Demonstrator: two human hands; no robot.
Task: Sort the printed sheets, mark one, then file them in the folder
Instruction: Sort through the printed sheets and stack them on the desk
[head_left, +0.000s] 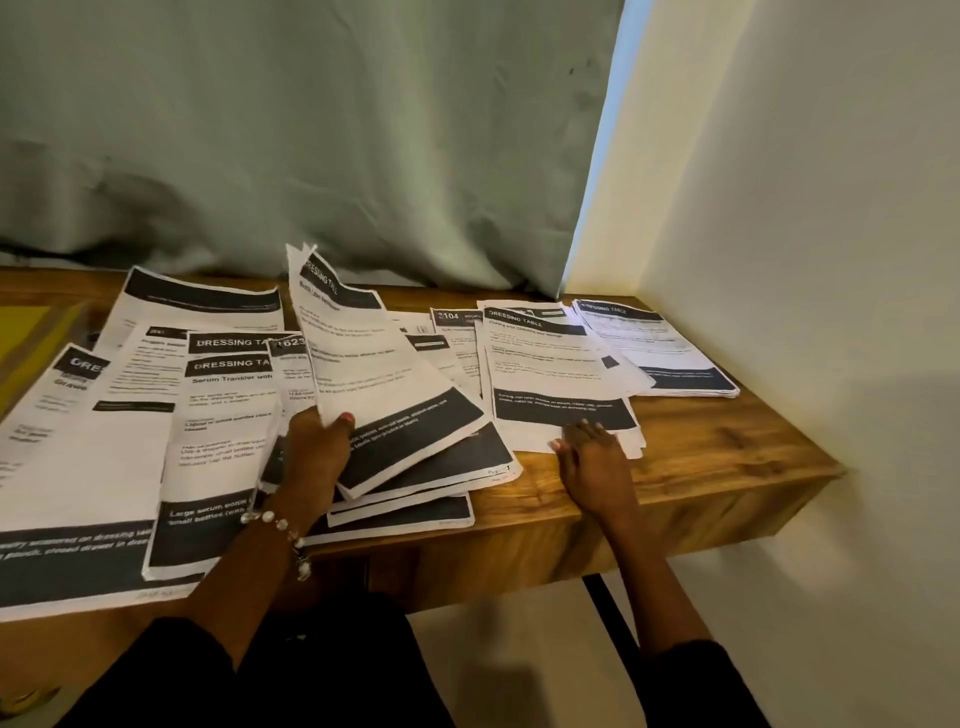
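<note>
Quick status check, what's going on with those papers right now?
Left hand pinches lifted sheet. Right hand flat on right stack. Loose sheets crowd the desk.

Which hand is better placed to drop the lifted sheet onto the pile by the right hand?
Left. The left hand already pinches the lifted sheet, beside that pile. The right hand lies flat on the pile's near edge, steadying it.

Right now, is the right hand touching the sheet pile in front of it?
Touching. The head view shows the right hand with straight fingers lying on the near edge of the sheet pile, fingertips overlapping the white margin.
</note>
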